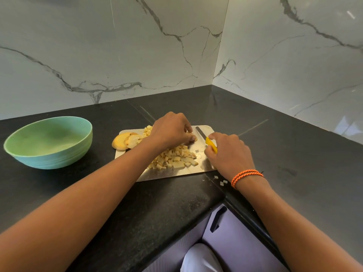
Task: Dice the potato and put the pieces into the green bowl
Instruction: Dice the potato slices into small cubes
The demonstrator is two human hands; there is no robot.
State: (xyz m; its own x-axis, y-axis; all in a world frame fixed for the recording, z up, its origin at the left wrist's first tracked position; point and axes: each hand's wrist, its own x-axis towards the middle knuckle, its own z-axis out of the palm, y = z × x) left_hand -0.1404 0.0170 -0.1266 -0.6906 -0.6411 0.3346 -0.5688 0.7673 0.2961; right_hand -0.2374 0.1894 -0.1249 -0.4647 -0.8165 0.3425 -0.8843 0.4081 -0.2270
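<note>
While the marble walls (137, 46) fill the top of the view, the work sits on the black tabletop (284, 154) that runs into their corner. Well to the left of the cutting stands the green bowl (59, 161), upright and holding no potato yet. Near the middle lies the steel board (167, 174), its right front corner close to the tabletop's edge. On the board's far left corner rest several uncut slices (123, 141), one partly hanging over the rim; a heap of dice (174, 159) covers the middle, with a smaller cluster behind the left wrist. The left hand (172, 130) curls its fingers down on a piece of potato (193, 138), mostly hidden beneath them. The right hand (229, 152) is clamped round the yellow handle of the knife (202, 134), whose blade lies low over the board just beside the left fingertips. A few bits (221, 181) have already strayed onto the tabletop by the right wrist, which wears an orange band (245, 176). Dicing looks about half done, with the transfer untouched. The chief risk is the blade nicking the left fingertips, because they pinch a small piece so close to the edge. More dice could also scatter off the board's right side if the heap gets pushed, and the overhanging slice might slip off.
</note>
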